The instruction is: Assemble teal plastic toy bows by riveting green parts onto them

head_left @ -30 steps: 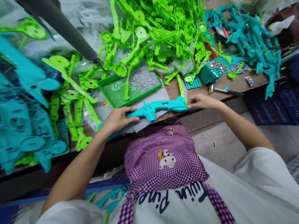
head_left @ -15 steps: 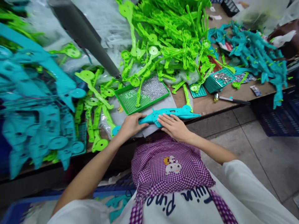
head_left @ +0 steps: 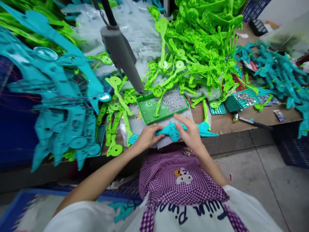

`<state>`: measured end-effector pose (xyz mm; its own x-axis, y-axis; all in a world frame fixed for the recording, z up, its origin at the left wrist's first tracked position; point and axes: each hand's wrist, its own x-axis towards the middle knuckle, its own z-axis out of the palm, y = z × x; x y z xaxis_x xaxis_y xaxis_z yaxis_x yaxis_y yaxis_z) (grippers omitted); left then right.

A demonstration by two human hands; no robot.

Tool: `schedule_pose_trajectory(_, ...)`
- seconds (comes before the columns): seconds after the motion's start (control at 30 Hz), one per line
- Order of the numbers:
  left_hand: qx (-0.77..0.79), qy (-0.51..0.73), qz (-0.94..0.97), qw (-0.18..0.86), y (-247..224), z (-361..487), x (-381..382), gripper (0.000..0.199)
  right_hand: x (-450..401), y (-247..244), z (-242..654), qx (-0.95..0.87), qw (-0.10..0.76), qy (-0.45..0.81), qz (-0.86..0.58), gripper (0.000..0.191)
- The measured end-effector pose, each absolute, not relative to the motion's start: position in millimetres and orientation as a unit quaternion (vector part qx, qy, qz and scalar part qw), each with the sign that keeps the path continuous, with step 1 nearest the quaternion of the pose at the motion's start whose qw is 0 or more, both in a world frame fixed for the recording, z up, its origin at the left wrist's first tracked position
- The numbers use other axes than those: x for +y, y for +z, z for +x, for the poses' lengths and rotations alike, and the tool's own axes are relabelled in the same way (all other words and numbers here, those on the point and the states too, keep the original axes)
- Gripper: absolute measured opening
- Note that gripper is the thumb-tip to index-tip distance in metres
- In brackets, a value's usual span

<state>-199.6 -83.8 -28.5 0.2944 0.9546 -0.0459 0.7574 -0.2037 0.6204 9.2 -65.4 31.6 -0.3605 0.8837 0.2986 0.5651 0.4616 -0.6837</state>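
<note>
A turquoise plastic part [head_left: 174, 131] lies at the table's front edge in front of me. My left hand [head_left: 150, 136] grips its left end, thumb and fingers pressed round it. My right hand [head_left: 191, 131] is over its middle, fingers apart, with the forefinger raised toward the tray; whether the palm bears on the part is hidden. Just beyond is a green tray [head_left: 148, 120] of small silvery pieces, with a lime-green part [head_left: 158, 104] lying across it. A grey hanging screwdriver [head_left: 123, 54] has its tip near the tray's back left corner.
Turquoise parts [head_left: 65, 129] are heaped at the left and more [head_left: 277, 74] at the far right. Lime-green parts [head_left: 205, 48] are piled behind the tray. A hammer [head_left: 253, 123] lies near the front edge beside a teal tray [head_left: 246, 98] of metal discs. Clear bags [head_left: 135, 29] lie behind.
The view has shifted left. My right hand has lifted its fingers from lying flat on the turquoise part, which has turned a little. The screwdriver now hangs more upright in view.
</note>
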Motion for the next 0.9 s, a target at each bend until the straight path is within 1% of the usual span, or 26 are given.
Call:
schedule_pose_trajectory(0.07,0.564,0.174,0.761,0.269,-28,-199,-85,0.027,-26,62,-33,-0.736,0.444,0.26,-0.44,0.049)
schedule_pose_trajectory(0.1,0.561,0.172,0.764,0.268,-27,-198,-85,0.027,-4,74,-56,-0.737,0.463,0.275,-0.408,0.055)
schedule_pose_trajectory(0.17,0.557,0.168,0.767,0.269,-25,-198,-86,0.028,37,90,-98,-0.754,0.457,0.324,-0.344,0.064)
schedule_pose_trajectory(0.27,0.553,0.164,0.771,0.271,-24,-198,-88,0.032,75,86,-135,-0.774,0.41,0.397,-0.275,0.056)
schedule_pose_trajectory(0.33,0.553,0.164,0.771,0.271,-24,-198,-88,0.033,82,74,-140,-0.767,0.41,0.418,-0.262,0.05)
schedule_pose_trajectory(0.5,0.552,0.162,0.766,0.286,-23,-199,-90,0.034,77,44,-136,-0.684,0.469,0.459,-0.317,0.042)
schedule_pose_trajectory(0.6,0.556,0.161,0.763,0.288,-23,-199,-91,0.032,79,34,-144,-0.647,0.469,0.495,-0.341,0.043)
schedule_pose_trajectory(0.9,0.55,0.188,0.759,0.294,-28,-199,-94,0.029,91,10,-150,-0.6,0.485,0.527,-0.356,0.05)
